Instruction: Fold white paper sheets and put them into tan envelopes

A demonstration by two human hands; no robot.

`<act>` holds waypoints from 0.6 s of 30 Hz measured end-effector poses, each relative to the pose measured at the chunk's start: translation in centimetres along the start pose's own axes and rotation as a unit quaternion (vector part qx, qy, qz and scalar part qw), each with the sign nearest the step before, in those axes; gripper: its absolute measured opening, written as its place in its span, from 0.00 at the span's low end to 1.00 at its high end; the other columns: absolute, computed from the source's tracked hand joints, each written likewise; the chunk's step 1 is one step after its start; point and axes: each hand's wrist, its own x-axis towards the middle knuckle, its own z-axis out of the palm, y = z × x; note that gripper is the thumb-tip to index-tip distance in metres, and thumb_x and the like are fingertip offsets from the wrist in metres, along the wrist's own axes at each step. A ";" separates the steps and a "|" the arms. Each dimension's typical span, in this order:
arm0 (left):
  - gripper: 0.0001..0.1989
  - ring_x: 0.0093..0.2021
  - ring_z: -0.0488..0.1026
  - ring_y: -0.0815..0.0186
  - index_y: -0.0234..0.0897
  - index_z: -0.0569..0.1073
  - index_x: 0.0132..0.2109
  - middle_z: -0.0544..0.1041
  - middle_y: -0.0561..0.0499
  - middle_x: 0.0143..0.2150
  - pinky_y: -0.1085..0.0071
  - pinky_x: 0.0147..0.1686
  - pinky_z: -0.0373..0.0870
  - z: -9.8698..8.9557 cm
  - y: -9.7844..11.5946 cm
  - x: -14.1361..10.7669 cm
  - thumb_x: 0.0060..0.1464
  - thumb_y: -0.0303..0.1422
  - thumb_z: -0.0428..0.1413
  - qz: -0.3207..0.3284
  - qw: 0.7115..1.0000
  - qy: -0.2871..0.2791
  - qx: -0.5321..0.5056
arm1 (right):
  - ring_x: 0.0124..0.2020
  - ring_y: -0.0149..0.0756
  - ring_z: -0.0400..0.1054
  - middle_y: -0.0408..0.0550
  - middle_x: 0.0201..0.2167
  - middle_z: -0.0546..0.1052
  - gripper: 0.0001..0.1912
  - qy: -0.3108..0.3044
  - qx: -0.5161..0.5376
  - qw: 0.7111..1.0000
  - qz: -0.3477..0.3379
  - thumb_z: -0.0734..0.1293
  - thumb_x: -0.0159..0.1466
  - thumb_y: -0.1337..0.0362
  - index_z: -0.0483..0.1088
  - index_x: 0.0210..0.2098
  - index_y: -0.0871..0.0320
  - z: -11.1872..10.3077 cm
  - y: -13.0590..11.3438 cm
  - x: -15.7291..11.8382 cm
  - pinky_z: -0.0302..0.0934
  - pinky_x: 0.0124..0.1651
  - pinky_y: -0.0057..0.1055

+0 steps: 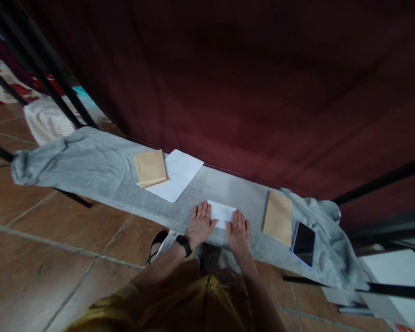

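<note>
Yellow clothing (193, 302) fronts the cloth-covered desk (252, 210); your left hand (200, 224) and right hand (239, 234) lie flat, fingers extended, at opposite ends of the small white paper (222, 214), apparently to steady it.

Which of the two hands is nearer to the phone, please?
Right. The right hand lies at the right end of the small white paper, left of the phone; the left hand lies at the paper's left end, farther away.

Place: probably a room in a home
Underfoot: large square reddish-brown floor tiles (100, 240) with pale grout
Backdrop: wide dark red fabric curtain (235, 101)
Work surface: narrow grey-cloth-draped table (100, 161)
Far left: red-and-white patterned fabric (0, 93)
</note>
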 end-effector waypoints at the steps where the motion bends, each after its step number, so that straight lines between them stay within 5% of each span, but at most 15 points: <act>1: 0.31 0.72 0.54 0.48 0.24 0.58 0.69 0.57 0.31 0.72 0.49 0.69 0.48 -0.1 0.1 0.1 0.67 0.42 0.44 -0.009 1.000 0.001 -0.009 | 0.69 0.47 0.54 0.64 0.69 0.59 0.30 0.000 0.002 1.000 0.003 0.49 0.75 0.56 0.52 0.70 0.66 0.0 -0.1 0.0 0.44 0.70 0.49; 7: 0.27 0.67 0.64 0.51 0.22 0.63 0.66 0.60 0.30 0.70 0.57 0.64 0.61 -0.6 -0.1 0.9 0.66 0.36 0.45 -0.054 0.996 -0.002 -0.069 | 0.69 0.47 0.54 0.64 0.68 0.61 0.30 -0.010 0.004 1.000 0.008 0.50 0.74 0.57 0.53 0.70 0.66 -0.1 -0.2 0.2 0.45 0.69 0.49; 12: 0.26 0.67 0.63 0.50 0.28 0.64 0.65 0.60 0.34 0.71 0.52 0.64 0.61 -0.3 0.3 0.3 0.64 0.35 0.47 -0.032 0.994 0.033 -0.103 | 0.69 0.47 0.56 0.63 0.69 0.60 0.30 -0.010 0.005 1.000 0.019 0.50 0.74 0.56 0.52 0.71 0.65 -0.2 -0.3 0.3 0.45 0.69 0.49; 18: 0.23 0.63 0.67 0.54 0.33 0.69 0.60 0.70 0.37 0.63 0.57 0.59 0.67 -0.4 -0.1 1.8 0.58 0.32 0.52 -0.152 0.937 0.040 -0.312 | 0.69 0.49 0.56 0.63 0.68 0.61 0.30 0.008 0.008 1.000 0.011 0.50 0.75 0.56 0.55 0.69 0.67 0.1 -0.3 0.3 0.45 0.69 0.50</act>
